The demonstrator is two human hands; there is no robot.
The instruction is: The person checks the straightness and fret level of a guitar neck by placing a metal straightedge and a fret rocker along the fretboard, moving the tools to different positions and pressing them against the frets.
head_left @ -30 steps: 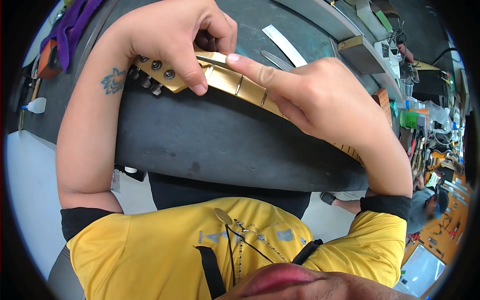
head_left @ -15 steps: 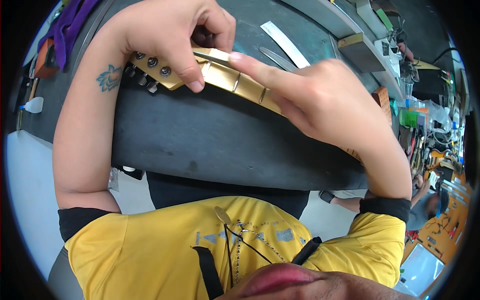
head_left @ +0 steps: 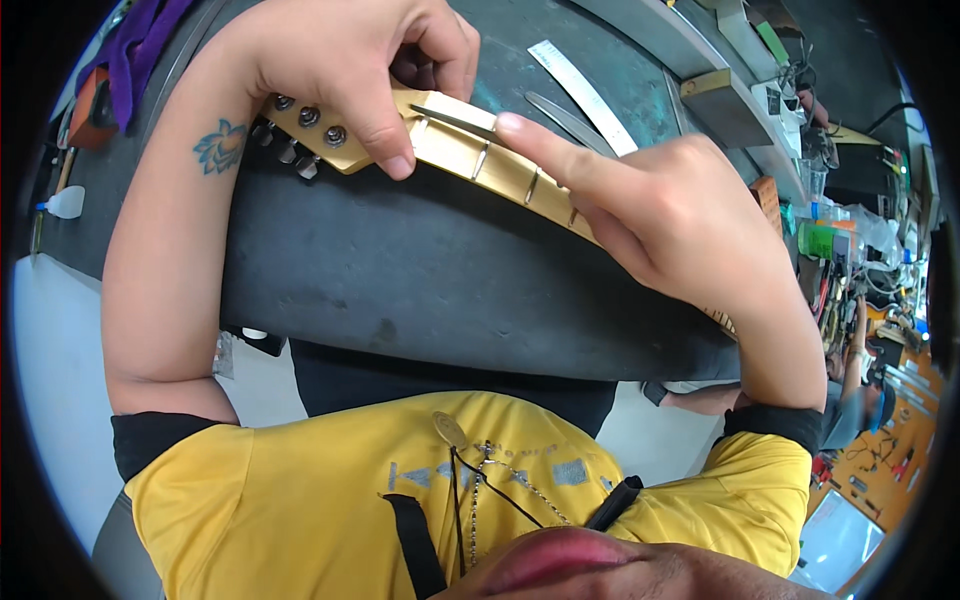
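A guitar neck (head_left: 507, 172) of pale wood with metal frets lies across the far side of the bench, its headstock at the left with several metal tuning pegs (head_left: 309, 116). My left hand (head_left: 390, 75) is closed around the neck where it meets the headstock, thumb on the near side. A slim dark metal file (head_left: 452, 119) rests lengthwise along the far part of the fretboard. My right hand (head_left: 640, 205) holds this file, index finger stretched along its top; the other fingers are curled under and partly hidden. The neck's middle part is covered by my right hand and forearm.
Beyond the neck lie a steel ruler (head_left: 580, 95) and a pointed metal strip (head_left: 565, 122). A wooden block (head_left: 708, 92) sits by a grey ledge at the right. A purple cloth (head_left: 130, 50) and a white bottle (head_left: 66, 202) are at the left. Another person (head_left: 850, 410) is at the far right.
My right hand has slid right and slightly nearer along the neck, baring more of the file. The neck has shifted a little. The other person's arm has gone up.
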